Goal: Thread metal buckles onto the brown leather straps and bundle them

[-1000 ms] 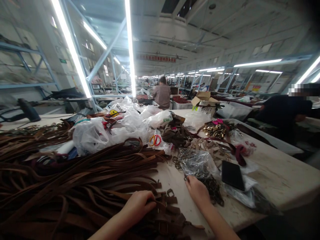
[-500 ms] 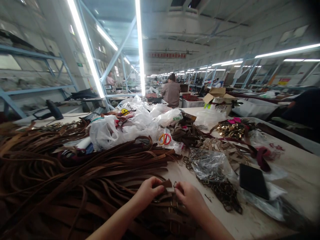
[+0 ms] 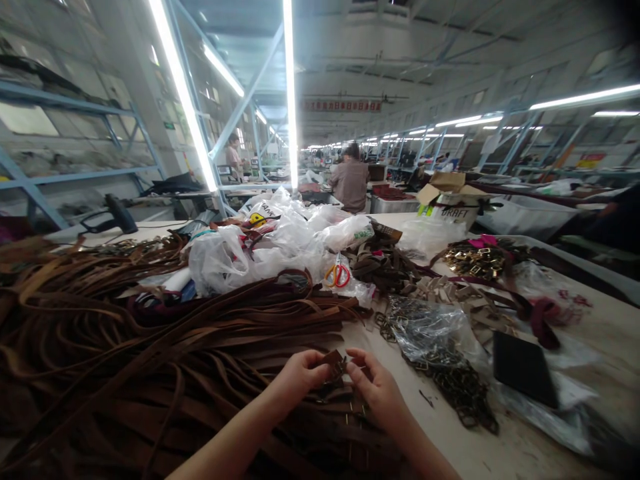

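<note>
My left hand pinches the end of a brown leather strap between thumb and fingers. Close against that end, my right hand grips a small metal buckle; whether the strap passes through it is too small to tell. More brown straps lie in a big heap beneath and left of my hands. Several straps with brass-coloured metal pieces hang or lie just below my fingers.
Scissors with red and yellow handles lie by white plastic bags. Right of my hands are dark metal rings, a clear bag and a black flat device. Gold buckles are piled farther back. A person sits beyond the table.
My right hand has brought the buckle left, up to the strap end, closing the small gap. My left hand stays about where it was. The view has turned slightly left.
</note>
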Demonstrator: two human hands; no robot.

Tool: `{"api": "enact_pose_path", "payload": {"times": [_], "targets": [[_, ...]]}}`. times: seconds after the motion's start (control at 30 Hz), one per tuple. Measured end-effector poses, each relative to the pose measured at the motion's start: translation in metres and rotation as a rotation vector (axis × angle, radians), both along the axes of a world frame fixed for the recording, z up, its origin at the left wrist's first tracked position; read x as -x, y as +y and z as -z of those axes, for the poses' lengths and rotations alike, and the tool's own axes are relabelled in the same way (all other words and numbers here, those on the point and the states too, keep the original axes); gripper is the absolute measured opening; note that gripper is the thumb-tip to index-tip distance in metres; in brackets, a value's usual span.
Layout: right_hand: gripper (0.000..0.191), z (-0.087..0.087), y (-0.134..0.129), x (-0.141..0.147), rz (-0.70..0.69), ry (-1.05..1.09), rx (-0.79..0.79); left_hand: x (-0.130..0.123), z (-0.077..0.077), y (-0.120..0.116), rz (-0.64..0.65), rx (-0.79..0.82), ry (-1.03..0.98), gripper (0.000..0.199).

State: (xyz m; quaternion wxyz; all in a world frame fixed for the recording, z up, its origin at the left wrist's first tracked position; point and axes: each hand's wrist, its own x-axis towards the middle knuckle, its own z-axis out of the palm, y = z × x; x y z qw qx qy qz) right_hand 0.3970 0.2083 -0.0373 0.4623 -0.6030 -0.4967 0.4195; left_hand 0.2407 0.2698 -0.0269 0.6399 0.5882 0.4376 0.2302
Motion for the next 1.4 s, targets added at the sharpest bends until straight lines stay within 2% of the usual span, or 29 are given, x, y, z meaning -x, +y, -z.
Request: {"api": "enact_pose_path", "payload": {"times": [0.1,0.2,0.4,0.53,0.8,0.9,0.97,1.07,1.13,1.23,1.4], "targets": [[0.035,-0.002,0.005,-0.002,-0.126,0.200,0.053,-0.001,-0.002,0.000,0.019,-0.073,0.056,0.029],[0.036,-0.001,0.008,0.000,-0.150,0.279,0.117,-0.001,-0.002,0.000,0.000,-0.114,0.068,0.028],[0.033,0.002,0.003,0.005,-0.054,0.414,0.240,-0.003,0.001,0.001,-0.020,-0.136,0.070,0.027],[0.032,0.002,0.004,0.007,0.085,0.456,0.213,-0.004,0.003,0.002,-0.007,-0.116,0.046,0.029],[0.026,0.016,0.014,0.013,0.125,0.413,0.083,-0.002,0.002,-0.003,0.040,-0.233,0.063,0.026],[0.026,0.013,0.016,0.016,0.133,0.485,0.029,-0.003,-0.002,-0.002,-0.060,-0.206,0.049,0.026],[0.027,0.009,0.015,0.019,0.152,0.491,-0.016,-0.004,-0.005,-0.002,-0.102,-0.101,0.018,0.027],[0.027,0.007,0.014,0.027,0.181,0.416,-0.076,-0.004,-0.007,-0.001,-0.108,0.076,-0.086,0.030],[0.025,0.008,0.014,0.031,0.169,0.349,-0.102,-0.002,-0.007,0.000,-0.135,0.121,-0.126,0.031],[0.029,0.011,0.014,0.034,0.130,0.341,-0.091,0.000,-0.005,0.000,-0.185,0.099,-0.112,0.030],[0.037,0.014,0.008,0.028,0.101,0.419,0.094,-0.005,-0.003,-0.001,-0.257,-0.111,-0.056,0.027]]}}
